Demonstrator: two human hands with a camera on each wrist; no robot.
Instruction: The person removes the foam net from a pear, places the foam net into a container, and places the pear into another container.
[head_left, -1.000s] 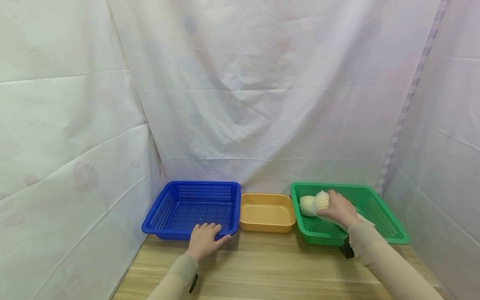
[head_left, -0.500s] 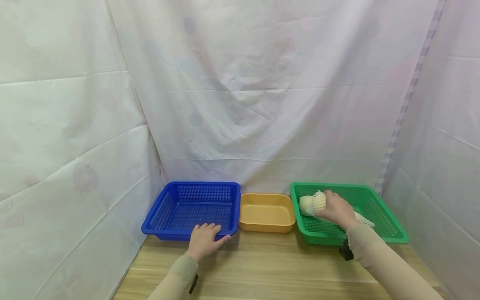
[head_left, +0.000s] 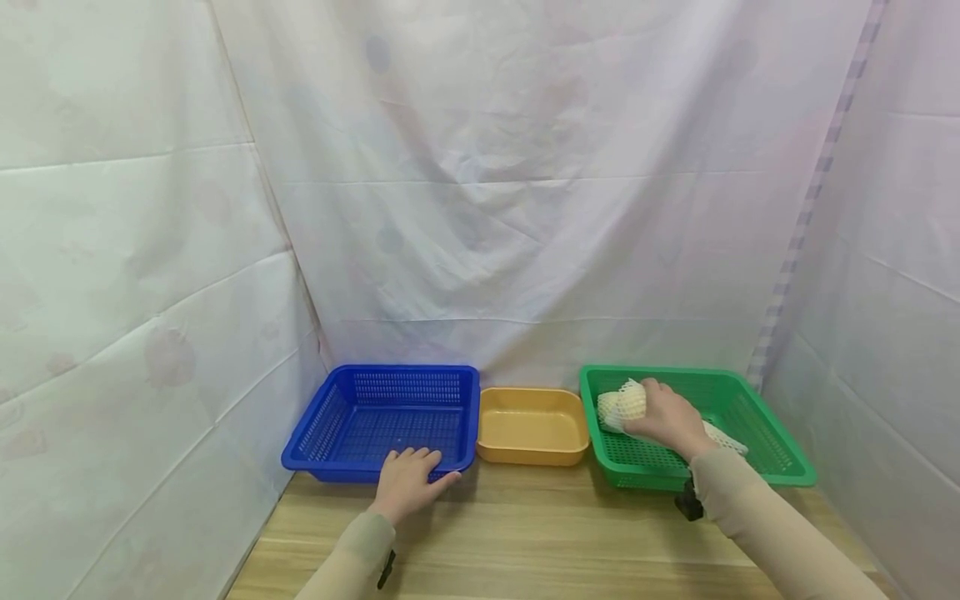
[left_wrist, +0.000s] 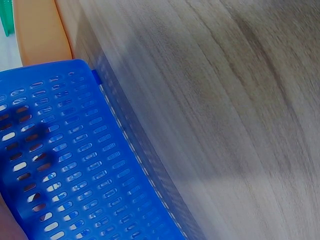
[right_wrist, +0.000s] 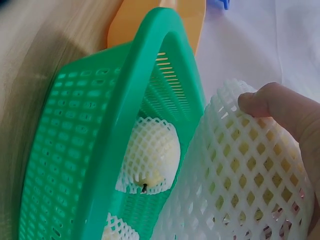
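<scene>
My right hand (head_left: 670, 418) grips a pear in a white foam net (right_wrist: 245, 175), over the green basket (head_left: 780, 446). In the right wrist view the thumb presses on the net near its upper end, and pale yellow, speckled skin shows through the mesh. A second netted pear (right_wrist: 150, 157), its dark stem showing, lies inside the basket. Part of another white net (right_wrist: 119, 231) shows at the bottom of that view. My left hand (head_left: 408, 482) rests at the front rim of the blue basket (head_left: 352, 471), fingers relaxed and holding nothing.
An orange-yellow tray (head_left: 534, 457) stands between the two baskets. A white foam net (head_left: 724, 437) lies in the green basket beside my right wrist. Below is a wood-grain table (head_left: 540, 533), with white cloth (head_left: 480, 250) hanging behind and at both sides.
My right hand has shifted slightly left with the netted pear, uncovering more of the net lying behind the wrist. The left hand stays at the blue rim.
</scene>
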